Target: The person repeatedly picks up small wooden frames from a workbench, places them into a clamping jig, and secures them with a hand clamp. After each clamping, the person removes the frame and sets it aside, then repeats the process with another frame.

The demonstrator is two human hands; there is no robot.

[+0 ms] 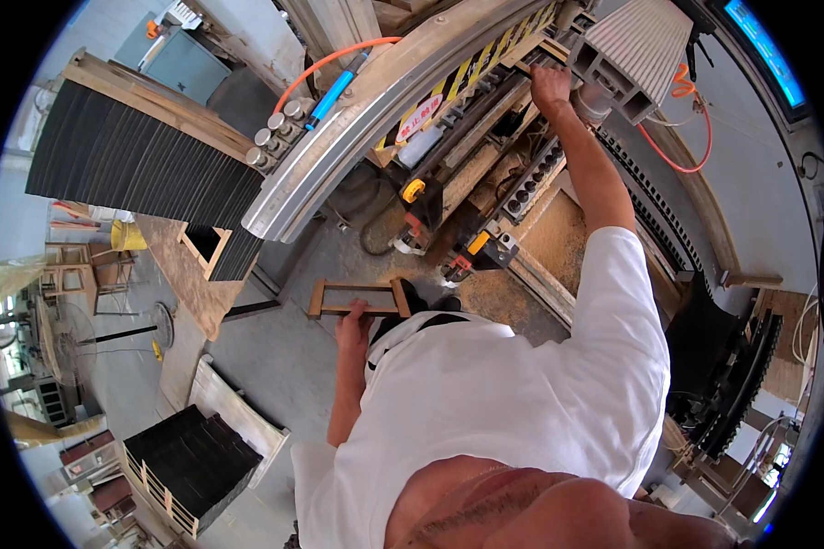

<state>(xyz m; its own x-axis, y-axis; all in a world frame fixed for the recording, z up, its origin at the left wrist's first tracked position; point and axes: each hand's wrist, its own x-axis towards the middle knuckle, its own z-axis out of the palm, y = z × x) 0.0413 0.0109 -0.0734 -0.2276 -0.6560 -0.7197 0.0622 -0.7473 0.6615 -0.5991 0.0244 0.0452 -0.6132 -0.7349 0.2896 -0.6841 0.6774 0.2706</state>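
Wooden frame (400, 298), small and open in the middle, held low in front of the person's body, to the left of the machine, above the grey floor (311, 261). Left hand (352, 324) closed on its near rail; two short end pieces and the far rail in plain view. Right hand (549, 89) stretched well forward, its fingers at a pale wood piece (553, 48) on the machine (471, 188); from where I stand, cannot tell whether it grips or only rests there. Between the arms, clamps with yellow knobs (414, 190). Sawdust (496, 306) scattered over the floor at the machine's near end. Yellow-and-black striped strip (485, 66) along the grey metal beam (325, 160); orange hose (316, 70) behind. Off to the left, dark strips (142, 151) stacked side by side; farther back, a yellow bucket (128, 236) and a standing fan (67, 343). Lit screen (764, 50) at far right.
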